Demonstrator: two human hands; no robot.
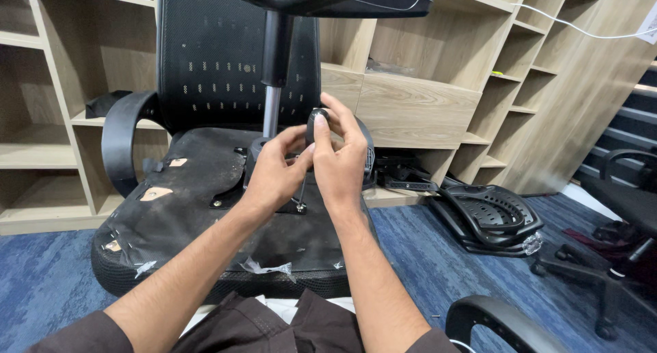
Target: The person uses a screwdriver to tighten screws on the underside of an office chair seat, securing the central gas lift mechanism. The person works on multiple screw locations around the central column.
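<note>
Both hands, left hand (pixel 274 175) and right hand (pixel 340 158), grip a screwdriver (pixel 316 123) at frame centre, tip down on the upturned chair seat (pixel 178 216).

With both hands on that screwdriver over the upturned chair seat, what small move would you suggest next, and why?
Probably turn the black screwdriver handle while pressing down. The right hand cups its top, the left hand steadies the thin shaft, and the tip sits on a small screw in the black metal mounting plate of the upturned black office chair seat.
</note>
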